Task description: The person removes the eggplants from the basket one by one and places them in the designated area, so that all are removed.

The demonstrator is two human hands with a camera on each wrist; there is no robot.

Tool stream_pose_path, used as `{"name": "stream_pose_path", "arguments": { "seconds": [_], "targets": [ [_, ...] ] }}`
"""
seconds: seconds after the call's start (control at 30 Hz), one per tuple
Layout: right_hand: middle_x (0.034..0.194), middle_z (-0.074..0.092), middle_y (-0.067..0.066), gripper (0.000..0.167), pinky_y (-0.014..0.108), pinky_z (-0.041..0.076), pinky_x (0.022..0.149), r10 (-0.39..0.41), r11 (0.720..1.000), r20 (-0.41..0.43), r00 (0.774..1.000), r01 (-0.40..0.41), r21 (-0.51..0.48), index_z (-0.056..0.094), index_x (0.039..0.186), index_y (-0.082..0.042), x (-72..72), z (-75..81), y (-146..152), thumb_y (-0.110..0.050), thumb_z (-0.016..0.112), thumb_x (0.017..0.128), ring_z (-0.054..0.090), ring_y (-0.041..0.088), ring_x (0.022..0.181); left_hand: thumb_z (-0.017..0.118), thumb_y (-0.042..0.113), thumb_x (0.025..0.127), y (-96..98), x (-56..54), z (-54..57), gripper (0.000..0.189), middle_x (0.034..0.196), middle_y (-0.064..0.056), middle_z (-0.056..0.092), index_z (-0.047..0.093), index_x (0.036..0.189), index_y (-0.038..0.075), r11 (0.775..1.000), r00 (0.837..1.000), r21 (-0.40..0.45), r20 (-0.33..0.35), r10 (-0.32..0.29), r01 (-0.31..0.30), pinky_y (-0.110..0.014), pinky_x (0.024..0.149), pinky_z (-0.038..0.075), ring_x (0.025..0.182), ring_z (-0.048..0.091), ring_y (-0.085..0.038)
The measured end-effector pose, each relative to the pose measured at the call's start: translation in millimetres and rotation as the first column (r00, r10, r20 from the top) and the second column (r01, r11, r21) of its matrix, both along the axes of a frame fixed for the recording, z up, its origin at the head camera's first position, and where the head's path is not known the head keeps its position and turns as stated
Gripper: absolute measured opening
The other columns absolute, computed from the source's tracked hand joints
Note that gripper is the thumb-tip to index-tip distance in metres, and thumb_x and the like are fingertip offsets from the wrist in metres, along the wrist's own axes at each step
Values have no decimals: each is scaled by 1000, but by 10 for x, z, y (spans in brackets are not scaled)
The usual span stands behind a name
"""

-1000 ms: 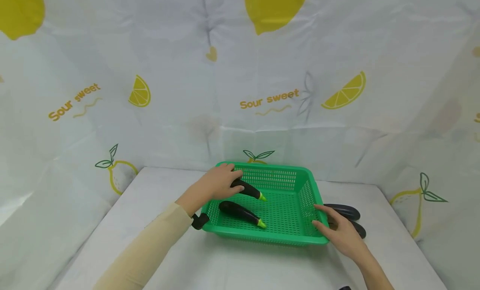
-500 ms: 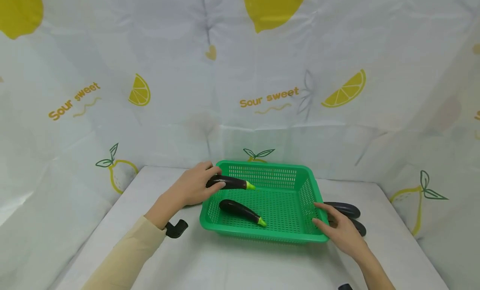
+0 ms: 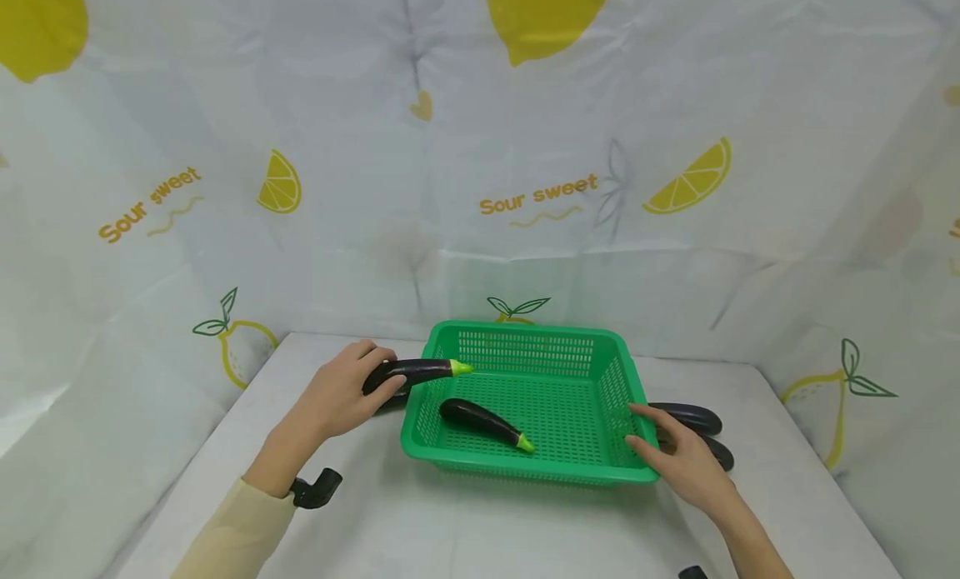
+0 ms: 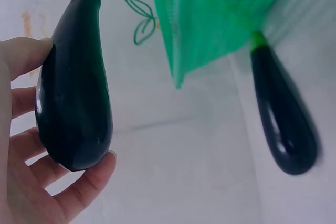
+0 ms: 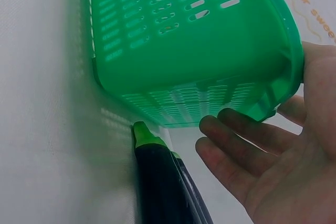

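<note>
My left hand (image 3: 341,391) grips a dark purple eggplant (image 3: 412,372) with a green stem end, raised beside the basket's left rim. The stem end overlaps that rim in the head view. Below it another eggplant (image 4: 283,108) lies on the table by the basket, mostly covered by the hand in the head view. A third eggplant (image 3: 483,422) lies inside the green plastic basket (image 3: 525,472). At the basket's right side my right hand (image 3: 690,466) holds the rim, thumb and forefinger over it and the other fingers outside (image 5: 236,140).
Two more eggplants, a rear one (image 3: 690,418) and a nearer one (image 3: 722,452), lie on the white table (image 3: 480,529) right of the basket, partly behind the right hand. A lemon-print sheet (image 3: 360,229) hangs behind and at both sides.
My left hand has carried the eggplant leftward from over the basket's inside to beyond its left rim, and the eggplant has turned nearly level. The right hand and basket stay about where they were.
</note>
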State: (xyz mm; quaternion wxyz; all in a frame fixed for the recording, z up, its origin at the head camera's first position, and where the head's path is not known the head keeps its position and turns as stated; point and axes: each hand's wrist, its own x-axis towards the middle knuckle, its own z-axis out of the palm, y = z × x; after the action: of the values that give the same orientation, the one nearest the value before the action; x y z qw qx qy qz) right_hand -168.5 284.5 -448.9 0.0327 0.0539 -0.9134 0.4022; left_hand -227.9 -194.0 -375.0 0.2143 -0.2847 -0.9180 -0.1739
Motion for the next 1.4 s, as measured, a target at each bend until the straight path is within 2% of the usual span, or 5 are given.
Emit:
{"name": "stream_pose_path", "arguments": {
  "seconds": [0.4, 0.63, 0.77, 1.13, 1.4],
  "targets": [
    [144, 49, 32, 62, 54, 53, 89, -10, 1000, 15, 1000, 10, 12, 47, 149, -6, 10, 19, -12, -37, 67, 99, 62, 44, 117, 70, 31, 97, -431, 38, -271, 29, 101, -5, 60, 67, 113, 7, 990, 991, -57, -3, 130, -130, -42, 67, 51, 89, 57, -24],
    [143, 50, 32, 62, 54, 53, 89, -11, 1000, 15, 1000, 11, 7, 47, 149, -6, 9, 23, -16, -37, 67, 99, 62, 43, 117, 68, 32, 98, -613, 48, -358, 32, 105, -9, 60, 66, 116, 5, 976, 973, -71, 95, 210, -204, -45, 71, 51, 92, 57, -27],
    [143, 51, 32, 62, 54, 53, 89, -10, 1000, 15, 1000, 10, 3, 47, 149, -6, 10, 22, -16, -37, 67, 99, 63, 42, 116, 68, 31, 99, -667, 59, -393, 33, 106, -11, 60, 65, 117, 4, 974, 964, -64, 142, 226, -219, -47, 72, 51, 91, 57, -26],
    [143, 50, 32, 61, 52, 54, 87, -7, 1000, 9, 1000, 7, -3, 47, 149, -5, 1, 25, -19, -34, 68, 99, 63, 42, 115, 71, 31, 97, -532, -37, -694, 30, 102, -6, 59, 67, 113, 7, 983, 971, -65, 160, 179, -171, -44, 73, 51, 88, 56, -22],
    [143, 50, 31, 61, 54, 53, 88, -8, 1000, 4, 1000, 8, 11, 48, 149, -6, 13, 23, -18, -36, 67, 99, 63, 42, 116, 71, 32, 96, -356, -144, -857, 35, 103, -8, 60, 66, 117, 5, 974, 969, -154, 155, 190, -167, -46, 78, 51, 90, 58, -25]
  ]
}}
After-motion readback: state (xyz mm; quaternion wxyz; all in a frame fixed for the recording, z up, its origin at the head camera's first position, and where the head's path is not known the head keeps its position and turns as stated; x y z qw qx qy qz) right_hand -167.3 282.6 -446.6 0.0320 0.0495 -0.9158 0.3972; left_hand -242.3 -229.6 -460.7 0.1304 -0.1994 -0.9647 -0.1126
